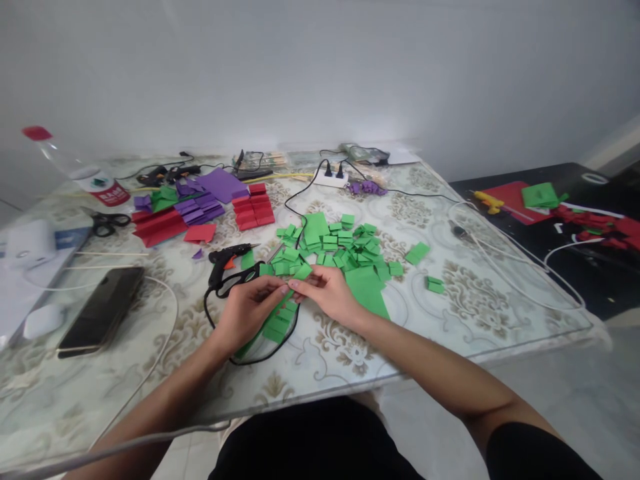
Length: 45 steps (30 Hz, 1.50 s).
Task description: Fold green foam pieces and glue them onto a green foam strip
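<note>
Both hands meet over the front middle of the table, fingers pinched together. A narrow green paper strip (276, 305) runs out from under my left hand (251, 308), which is closed on it. My right hand (327, 291) pinches the strip's upper end, where a small folded flap shows between the thumbs. Just beyond the hands lies a heap of small folded green paper pieces (345, 243). Black-handled scissors (239, 280) and a black hot glue gun (220, 265) rest beside my left hand. Under the hands are more creased green pieces (278, 325).
Folded red paper (253, 208) and purple paper (200, 208) lie at the back left. A phone (103, 310) and a bottle (100, 183) stand or lie farther left. Cables run from a power strip (331, 176). A yellow glue gun (489, 201) is on the black table at right.
</note>
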{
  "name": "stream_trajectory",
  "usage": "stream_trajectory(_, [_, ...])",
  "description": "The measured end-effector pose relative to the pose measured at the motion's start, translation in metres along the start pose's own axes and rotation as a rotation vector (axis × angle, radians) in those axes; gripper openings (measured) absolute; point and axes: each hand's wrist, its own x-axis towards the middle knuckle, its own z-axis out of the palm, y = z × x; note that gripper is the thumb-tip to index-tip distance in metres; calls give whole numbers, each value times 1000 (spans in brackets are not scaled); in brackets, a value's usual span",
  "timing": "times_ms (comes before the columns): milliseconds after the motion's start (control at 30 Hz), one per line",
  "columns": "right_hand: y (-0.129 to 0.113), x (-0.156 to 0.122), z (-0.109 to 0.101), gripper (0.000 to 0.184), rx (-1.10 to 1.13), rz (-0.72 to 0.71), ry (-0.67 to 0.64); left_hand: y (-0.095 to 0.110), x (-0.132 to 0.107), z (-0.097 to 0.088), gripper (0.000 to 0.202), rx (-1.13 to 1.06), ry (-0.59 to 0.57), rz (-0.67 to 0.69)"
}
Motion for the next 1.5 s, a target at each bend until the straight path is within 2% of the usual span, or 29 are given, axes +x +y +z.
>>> stream_trajectory(400, [-4,-2,0,38,-59,-28,-15,5,-1,-1,30,143,-35,60])
stream_trajectory(567, [-11,0,-4,33,9,-45,32,10,0,-2,28,241,4,72])
stream_trajectory(700, [-15,3,-6,30,55,-64,74,9,-1,-1,26,159,-3,61])
stream_trajectory(900, [-9,1,-3,31,2,-80,74,0,-1,2,26,37,28,29])
stream_trajectory(1233, [-10,-1,-2,35,-33,-103,47,6,-1,-1,27,92,15,16])
stream_trajectory(1500, [-4,0,-5,41,-131,-34,-90,2,0,-1,27,61,-9,40])
